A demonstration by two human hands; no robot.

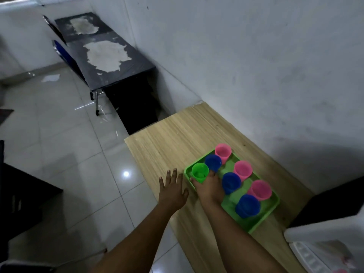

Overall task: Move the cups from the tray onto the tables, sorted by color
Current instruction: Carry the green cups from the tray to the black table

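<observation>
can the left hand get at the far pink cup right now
Probably not easily. The left hand lies open on the table beside the tray, and the far pink cup stands at the far corner, behind the green cup, a blue cup and the right hand.

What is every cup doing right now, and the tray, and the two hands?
green cup: upright on the tray, right hand around it
three blue cups: upright on the tray
three pink cups: upright on the tray
green tray: flat on the wooden table
right hand: gripping the green cup
left hand: open, fingers spread, empty
</observation>
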